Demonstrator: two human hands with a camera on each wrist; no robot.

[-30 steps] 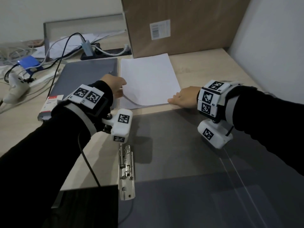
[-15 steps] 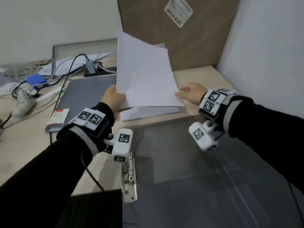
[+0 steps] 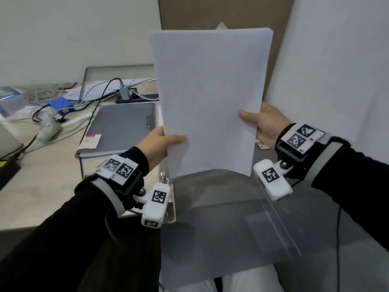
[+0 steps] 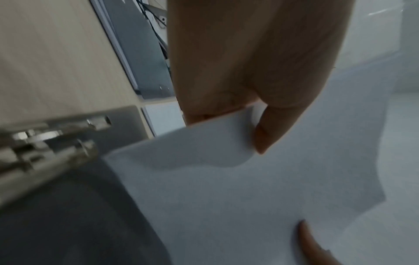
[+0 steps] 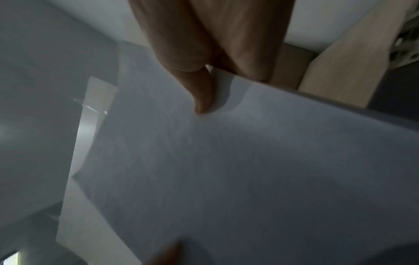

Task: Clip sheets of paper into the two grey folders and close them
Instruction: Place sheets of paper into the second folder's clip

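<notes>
A stack of white paper sheets [image 3: 210, 98] stands upright in the air above an open grey folder [image 3: 221, 218]. My left hand [image 3: 162, 144] pinches the stack's lower left edge, thumb on the front. My right hand [image 3: 261, 121] pinches its right edge. In the left wrist view the thumb [image 4: 269, 129] presses on the paper sheets [image 4: 226, 179], with the folder's metal clip [image 4: 45, 141] below left. In the right wrist view the thumb [image 5: 201, 93] lies on the paper sheets [image 5: 249, 161]. A second grey folder [image 3: 124, 127] lies closed at the back left. The open folder's metal clip [image 3: 168, 186] sits under my left wrist.
A brown cardboard box [image 3: 189, 13] stands behind the paper against the wall. Cables [image 3: 88, 95], a blue device [image 3: 60, 104] and a white plug [image 3: 48, 127] clutter the desk's left. A transparent folder cover [image 3: 277, 224] lies at the right.
Both hands lifted a stack of sheets from the pile on the desk and raised it upright, higher and closer to the camera, above the open folder.
</notes>
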